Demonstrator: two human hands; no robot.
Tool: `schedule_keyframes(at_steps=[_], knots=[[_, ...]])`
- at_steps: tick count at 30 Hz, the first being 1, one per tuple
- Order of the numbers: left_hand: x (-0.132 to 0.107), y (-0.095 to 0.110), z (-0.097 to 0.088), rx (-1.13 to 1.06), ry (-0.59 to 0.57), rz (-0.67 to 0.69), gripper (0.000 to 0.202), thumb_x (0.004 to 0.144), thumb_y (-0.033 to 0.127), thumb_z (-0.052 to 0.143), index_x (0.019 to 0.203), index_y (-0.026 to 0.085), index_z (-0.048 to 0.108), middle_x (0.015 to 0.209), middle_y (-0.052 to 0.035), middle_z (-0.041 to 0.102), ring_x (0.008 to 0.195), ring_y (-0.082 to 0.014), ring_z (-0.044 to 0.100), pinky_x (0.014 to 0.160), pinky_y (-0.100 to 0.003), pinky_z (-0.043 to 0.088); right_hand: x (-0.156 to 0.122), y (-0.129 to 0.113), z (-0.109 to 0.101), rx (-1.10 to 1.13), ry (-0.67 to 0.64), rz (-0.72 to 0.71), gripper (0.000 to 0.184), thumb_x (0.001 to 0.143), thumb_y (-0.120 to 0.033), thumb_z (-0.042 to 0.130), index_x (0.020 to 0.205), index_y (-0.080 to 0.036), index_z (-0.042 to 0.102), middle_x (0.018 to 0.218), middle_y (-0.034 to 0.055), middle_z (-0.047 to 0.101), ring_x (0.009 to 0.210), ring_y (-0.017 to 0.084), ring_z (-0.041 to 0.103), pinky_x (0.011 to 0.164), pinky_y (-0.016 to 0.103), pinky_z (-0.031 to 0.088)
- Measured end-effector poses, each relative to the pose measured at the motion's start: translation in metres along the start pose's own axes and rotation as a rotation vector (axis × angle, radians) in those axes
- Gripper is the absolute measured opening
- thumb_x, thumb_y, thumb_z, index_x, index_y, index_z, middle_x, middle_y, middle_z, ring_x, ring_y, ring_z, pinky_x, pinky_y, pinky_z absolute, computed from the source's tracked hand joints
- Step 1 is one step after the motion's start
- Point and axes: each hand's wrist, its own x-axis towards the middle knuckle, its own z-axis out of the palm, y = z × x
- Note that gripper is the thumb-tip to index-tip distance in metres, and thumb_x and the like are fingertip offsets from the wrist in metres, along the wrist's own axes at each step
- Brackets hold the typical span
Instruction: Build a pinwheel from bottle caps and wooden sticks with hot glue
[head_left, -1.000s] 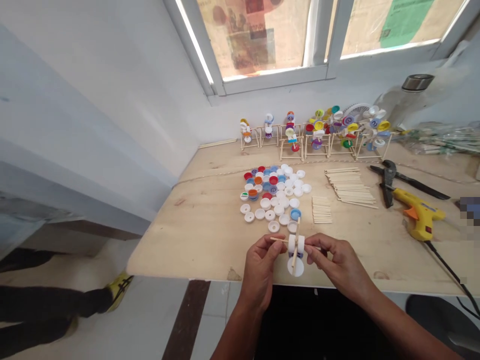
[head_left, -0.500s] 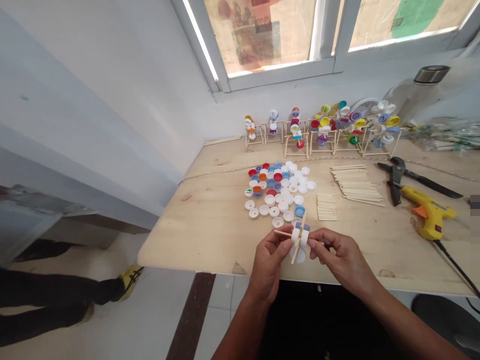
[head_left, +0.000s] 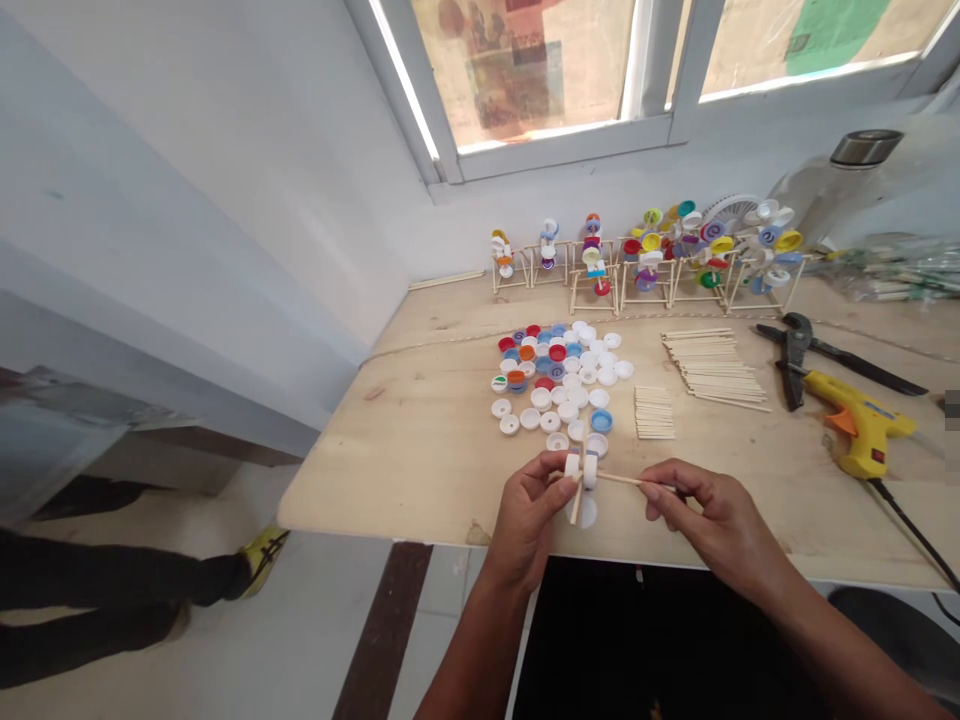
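Note:
Over the near edge of the plywood table (head_left: 420, 440), my left hand (head_left: 529, 515) pinches a small wheel of white bottle caps and crossed wooden sticks (head_left: 581, 475). My right hand (head_left: 712, 515) pinches the far end of the thin stick (head_left: 626, 481) that runs through the wheel's middle. Both hands are closed. Just beyond the wheel lies a heap of loose caps (head_left: 559, 380), mostly white, with some red, blue and orange ones.
Short sticks (head_left: 654, 413) and longer sticks (head_left: 712, 370) lie in piles to the right. A yellow glue gun (head_left: 862, 430) and black pliers (head_left: 799, 360) sit further right. Finished cap windmills (head_left: 645, 255) line the wall. A person's leg with a yellow shoe (head_left: 259, 555) shows at left.
My right hand has slid rightward along the axle stick, away from the wheel. The wheel has shifted slightly left with my left hand.

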Motion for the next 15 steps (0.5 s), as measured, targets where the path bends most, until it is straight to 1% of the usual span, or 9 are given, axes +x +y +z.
schedule_keyframes(at_steps=[3,6,11,15], knots=[[-0.002,-0.001,-0.002,0.033,-0.026,-0.018,0.026,0.064,0.027,0.079,0.087,0.017,0.071,0.08,-0.003,0.068,0.074,-0.0141,0.057,0.074,-0.025,0.041,-0.007,0.007,-0.013,-0.023,-0.048,0.012,0.033,0.085,-0.05,0.054,0.075,-0.021,0.066,0.063,0.0007,0.064,0.056,0.012,0.054,0.055,0.023,0.045],[-0.005,-0.005,0.001,0.077,-0.04,-0.019,0.025,0.066,0.027,0.078,0.087,0.017,0.071,0.083,-0.0036,0.066,0.078,-0.0155,0.056,0.075,-0.026,0.041,-0.013,0.013,-0.02,-0.032,-0.068,0.024,0.036,0.085,-0.051,0.052,0.069,-0.021,0.064,0.067,0.0022,0.066,0.057,0.013,0.055,0.056,0.024,0.045],[-0.009,-0.006,0.004,0.192,-0.02,0.075,0.021,0.065,0.027,0.077,0.082,0.017,0.072,0.087,-0.0045,0.062,0.085,-0.0188,0.055,0.08,-0.029,0.041,-0.02,0.015,-0.024,-0.031,-0.106,0.044,0.036,0.086,-0.051,0.052,0.074,-0.021,0.067,0.069,0.0018,0.066,0.061,0.013,0.055,0.058,0.023,0.045],[-0.011,0.0,0.001,0.174,0.019,0.114,0.02,0.067,0.027,0.076,0.083,0.018,0.072,0.085,-0.0036,0.061,0.085,-0.0182,0.055,0.081,-0.029,0.042,-0.025,0.022,-0.032,0.085,-0.159,0.124,0.038,0.086,-0.053,0.051,0.077,-0.02,0.067,0.063,0.0011,0.062,0.055,0.011,0.052,0.055,0.023,0.044]])
